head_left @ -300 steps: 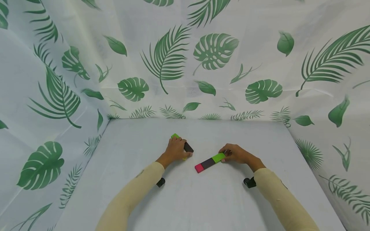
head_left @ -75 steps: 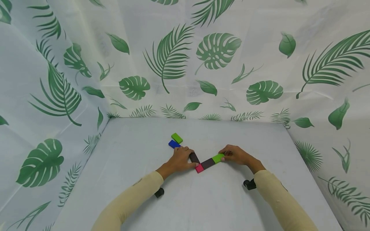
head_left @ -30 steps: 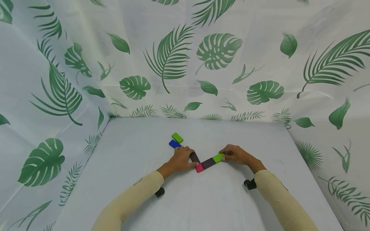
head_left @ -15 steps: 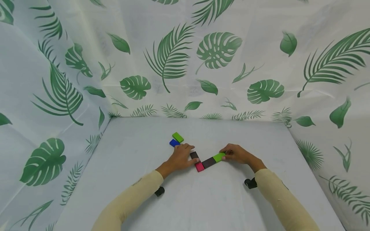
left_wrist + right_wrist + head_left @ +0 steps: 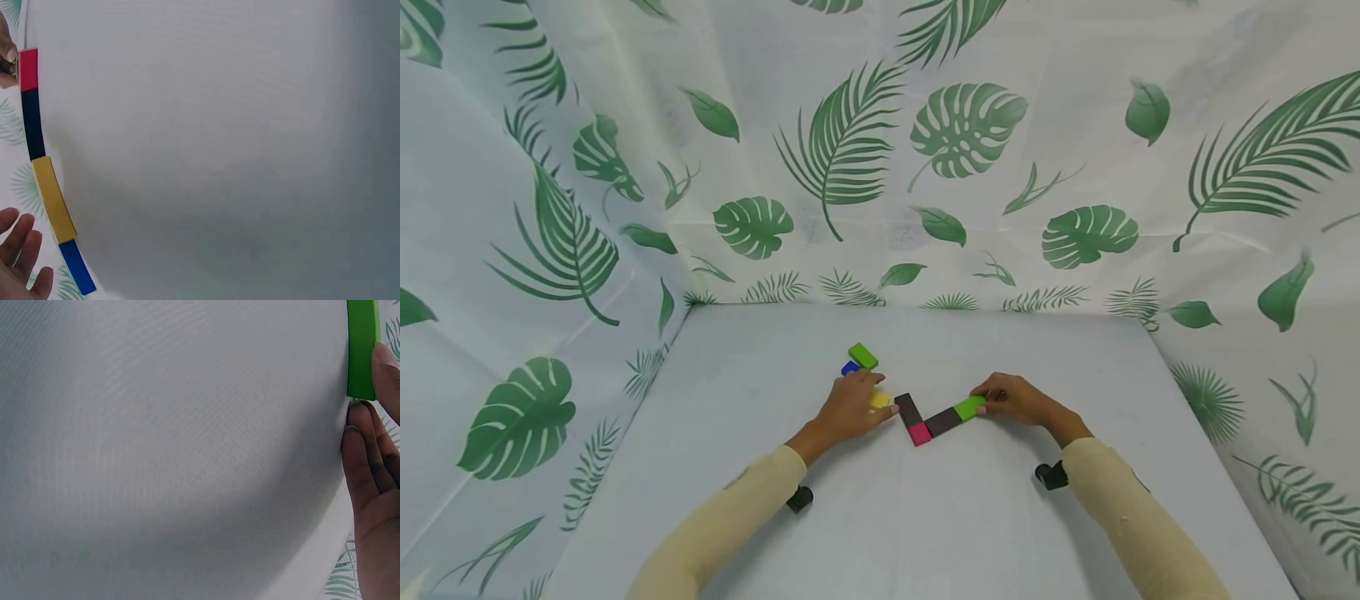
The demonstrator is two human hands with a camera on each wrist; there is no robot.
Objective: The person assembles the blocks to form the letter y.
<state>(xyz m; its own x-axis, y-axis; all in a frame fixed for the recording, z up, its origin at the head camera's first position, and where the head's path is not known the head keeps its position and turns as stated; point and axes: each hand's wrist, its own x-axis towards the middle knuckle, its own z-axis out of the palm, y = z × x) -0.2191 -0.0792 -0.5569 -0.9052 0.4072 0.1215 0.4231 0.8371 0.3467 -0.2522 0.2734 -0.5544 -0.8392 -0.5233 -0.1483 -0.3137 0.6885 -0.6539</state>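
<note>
My left hand point(image 5: 846, 407) hovers by a yellow block point(image 5: 879, 401), fingers loosely spread; in the left wrist view a gap shows between the fingers and this block. A dark block point(image 5: 908, 409) meets a pink-red block point(image 5: 919, 433) at the corner of a V shape. From there a second dark block point(image 5: 943, 422) and a green block point(image 5: 971, 407) run up to the right. My right hand point(image 5: 1017, 400) pinches the outer end of this green block, thumb along its side in the right wrist view. Beyond the left fingers, a blue block point(image 5: 850, 367) is partly covered.
Another green block point(image 5: 863, 356) lies at the far end, close to the blue one. The white tabletop point(image 5: 910, 517) ends at leaf-printed sheets point(image 5: 850, 250) at the back and sides. Black wrist devices point(image 5: 801, 499) hang under both forearms.
The left dark block has moved from the far group down to the pink-red block. My left hand has since drawn back leftward off it, uncovering the yellow block. The right hand stays put.
</note>
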